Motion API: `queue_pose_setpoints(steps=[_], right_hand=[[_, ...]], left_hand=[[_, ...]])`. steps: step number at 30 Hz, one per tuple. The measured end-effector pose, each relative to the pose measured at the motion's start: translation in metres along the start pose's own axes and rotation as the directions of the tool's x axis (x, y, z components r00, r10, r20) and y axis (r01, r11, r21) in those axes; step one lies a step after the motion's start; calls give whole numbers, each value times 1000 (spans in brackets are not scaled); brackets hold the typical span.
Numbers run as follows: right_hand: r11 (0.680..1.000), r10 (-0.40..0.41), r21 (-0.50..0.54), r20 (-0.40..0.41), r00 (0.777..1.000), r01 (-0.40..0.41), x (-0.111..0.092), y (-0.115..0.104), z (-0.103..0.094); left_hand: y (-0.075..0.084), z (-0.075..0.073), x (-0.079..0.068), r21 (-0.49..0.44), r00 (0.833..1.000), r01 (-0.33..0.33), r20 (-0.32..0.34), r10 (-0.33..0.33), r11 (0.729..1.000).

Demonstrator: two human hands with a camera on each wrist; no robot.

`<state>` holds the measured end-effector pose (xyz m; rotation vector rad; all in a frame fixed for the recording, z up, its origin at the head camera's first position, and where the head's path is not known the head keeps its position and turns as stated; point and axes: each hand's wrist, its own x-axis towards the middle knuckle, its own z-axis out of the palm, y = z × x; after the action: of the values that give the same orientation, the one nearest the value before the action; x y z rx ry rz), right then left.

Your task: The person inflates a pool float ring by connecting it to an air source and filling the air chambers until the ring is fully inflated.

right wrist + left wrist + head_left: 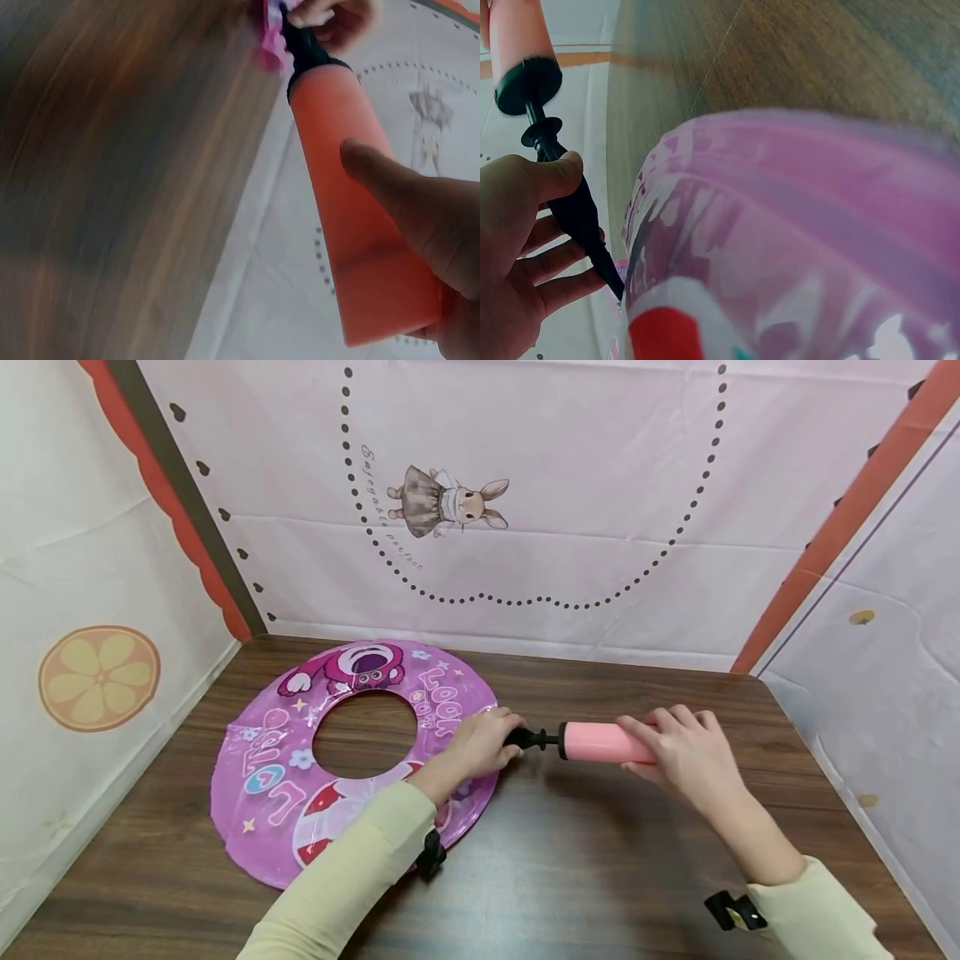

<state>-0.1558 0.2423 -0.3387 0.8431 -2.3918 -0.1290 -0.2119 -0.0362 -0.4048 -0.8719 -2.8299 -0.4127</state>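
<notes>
Over the desk, my left hand pinches the pump nozzle, apparently steadying it at the swim ring (right hand wrapped round the pink barrel).

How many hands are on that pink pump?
2. The left hand holds the black nozzle beside the purple ring; the right hand grips the pink barrel. No other hand shows.
</notes>
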Motion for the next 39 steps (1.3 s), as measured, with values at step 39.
queue_pose_setpoints(steps=[39], right_hand=[[998, -29, -60, -14, 999, 29, 0, -3, 2]], left_hand=[[7, -2, 2, 42, 999, -39, 1, 39, 998]])
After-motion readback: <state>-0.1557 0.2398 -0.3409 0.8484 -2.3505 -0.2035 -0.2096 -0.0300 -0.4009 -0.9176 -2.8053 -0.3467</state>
